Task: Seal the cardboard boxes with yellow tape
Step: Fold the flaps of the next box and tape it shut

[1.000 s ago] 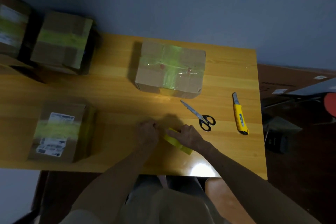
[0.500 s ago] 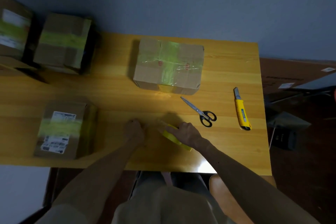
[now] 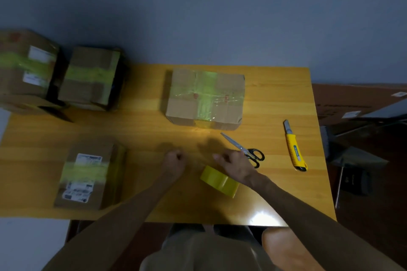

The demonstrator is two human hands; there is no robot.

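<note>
Though close, tape roll (image 3: 217, 179) beside right hand (image 3: 234, 164).

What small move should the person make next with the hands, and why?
Probably reach the right hand to the scissors just beside it. The left hand is curled as if pinching a faint strip, the yellow tape roll lies by the right wrist, so a cut seems next.

Counter (image 3: 275, 99): varnished wood, grain showing, glossy, with a glare patch nearer than the right hand (image 3: 233, 165). Tape roll (image 3: 220, 180) under that wrist: shiny yellow plastic film. Scissors (image 3: 242, 149) just right of the hand: metal blades, black plastic loops. Utility knife (image 3: 294, 147) further right: yellow plastic body, metal blade. Far box (image 3: 182, 108) beyond the hand: matt brown cardboard under crinkled glossy tape strips (image 3: 206, 94). Labelled box (image 3: 88, 171) left of the left hand (image 3: 174, 163): matt cardboard, white paper labels.
</note>
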